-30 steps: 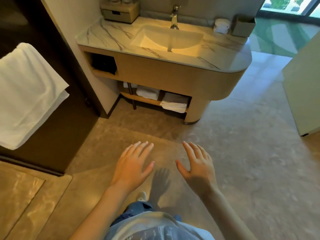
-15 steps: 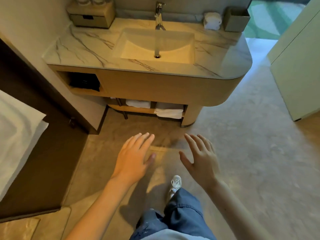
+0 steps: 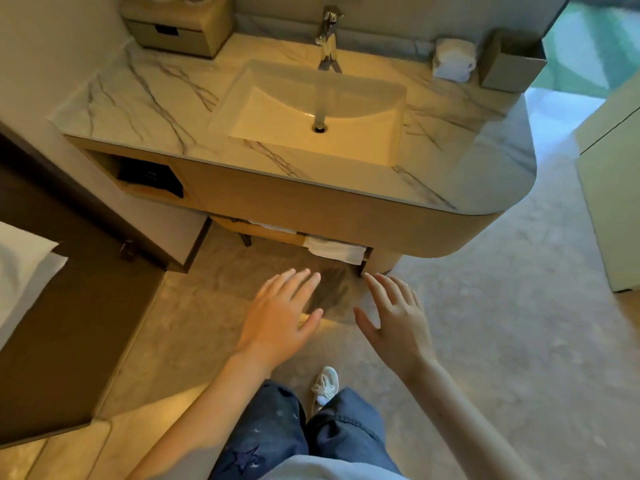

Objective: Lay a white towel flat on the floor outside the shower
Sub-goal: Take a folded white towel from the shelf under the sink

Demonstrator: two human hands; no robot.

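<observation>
Head view: a left hand and a right hand are held out side by side above a grey-beige stone floor, palms turned down. The fingers of both are straight and slightly spread, nothing is gripped by either, and a clear gap is left between the two thumbs.

A folded white towel is seen on a low wooden shelf beneath a rounded wooden vanity, just beyond the fingertips and not touched by them. A second white towel (only part of it is caught at the left edge of the frame) is shown against a dark brown panel, well apart from both hands; what supports it cannot be told.

The vanity is topped by a white marble counter with grey veins, into which a rectangular white basin is set, with a chrome tap behind it. A beige drawer box is placed at the rear left of the counter. A rolled white cloth and a grey square container are placed just beside each other at the rear right. A black item is kept in the open cubby at the vanity's left end.

Below the hands, blue jeans and a white sneaker are seen, the shoe planted on the floor.
</observation>
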